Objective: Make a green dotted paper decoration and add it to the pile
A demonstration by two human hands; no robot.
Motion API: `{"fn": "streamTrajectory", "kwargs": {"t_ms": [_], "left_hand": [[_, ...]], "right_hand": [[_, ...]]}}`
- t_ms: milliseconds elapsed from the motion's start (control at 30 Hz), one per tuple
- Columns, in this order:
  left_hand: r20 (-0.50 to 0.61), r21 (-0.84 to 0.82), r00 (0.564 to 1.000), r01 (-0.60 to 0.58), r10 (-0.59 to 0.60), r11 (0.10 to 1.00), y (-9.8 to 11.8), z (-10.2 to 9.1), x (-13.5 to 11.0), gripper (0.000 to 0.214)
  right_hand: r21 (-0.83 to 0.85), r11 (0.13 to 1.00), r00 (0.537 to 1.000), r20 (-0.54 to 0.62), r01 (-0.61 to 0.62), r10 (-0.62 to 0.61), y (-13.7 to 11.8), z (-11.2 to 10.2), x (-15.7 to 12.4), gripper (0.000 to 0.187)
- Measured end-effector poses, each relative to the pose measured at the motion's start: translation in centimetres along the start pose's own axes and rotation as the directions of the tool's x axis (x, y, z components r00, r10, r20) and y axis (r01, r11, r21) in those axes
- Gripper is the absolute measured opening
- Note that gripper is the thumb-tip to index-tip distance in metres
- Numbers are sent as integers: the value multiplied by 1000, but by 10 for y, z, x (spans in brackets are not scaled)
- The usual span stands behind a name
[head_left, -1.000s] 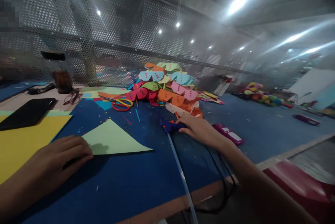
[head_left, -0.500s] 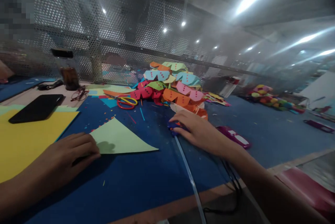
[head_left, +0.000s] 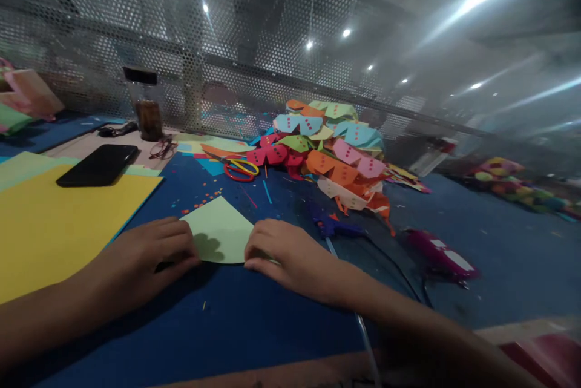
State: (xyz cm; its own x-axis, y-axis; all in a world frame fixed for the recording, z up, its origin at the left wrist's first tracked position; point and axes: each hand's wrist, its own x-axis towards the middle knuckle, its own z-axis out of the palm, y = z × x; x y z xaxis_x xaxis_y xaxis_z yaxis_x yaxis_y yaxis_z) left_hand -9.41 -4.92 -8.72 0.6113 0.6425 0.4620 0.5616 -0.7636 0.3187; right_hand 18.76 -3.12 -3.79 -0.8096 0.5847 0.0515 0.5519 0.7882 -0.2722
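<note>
A pale green sheet of paper point(head_left: 224, 227), folded to a triangle, lies on the blue table with its point facing away from me. My left hand point(head_left: 152, 255) pinches its left corner, fingers curled. On the right corner, my right hand point(head_left: 284, 252) has its thumb and fingers closed over the paper. Just beyond my right hand, a blue glue gun point(head_left: 331, 224) rests on the table, a clear glue stick point(head_left: 333, 247) running from it toward me beneath my forearm.
Scissors point(head_left: 242, 170) with red and yellow handles lie behind the paper, beside a heap of colourful folded paper pieces point(head_left: 333, 164). A black phone point(head_left: 97, 165) sits on yellow sheets point(head_left: 91, 206). A lidded jar point(head_left: 147, 109) and a purple case point(head_left: 442, 255) stand farther out.
My right hand has left the glue gun and moved left onto the paper's right corner. My left hand stays at the left corner. The view has shifted leftward.
</note>
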Motion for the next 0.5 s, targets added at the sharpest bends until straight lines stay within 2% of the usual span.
{"fn": "streamTrajectory", "kwargs": {"t_ms": [167, 500], "left_hand": [[36, -69, 991, 133, -131, 989, -1, 2, 0, 20], [14, -98, 982, 189, -188, 977, -7, 8, 3, 23]], "right_hand": [[100, 993, 997, -36, -63, 67, -2, 3, 0, 7], [110, 979, 982, -59, -174, 181, 0, 8, 4, 11]]}}
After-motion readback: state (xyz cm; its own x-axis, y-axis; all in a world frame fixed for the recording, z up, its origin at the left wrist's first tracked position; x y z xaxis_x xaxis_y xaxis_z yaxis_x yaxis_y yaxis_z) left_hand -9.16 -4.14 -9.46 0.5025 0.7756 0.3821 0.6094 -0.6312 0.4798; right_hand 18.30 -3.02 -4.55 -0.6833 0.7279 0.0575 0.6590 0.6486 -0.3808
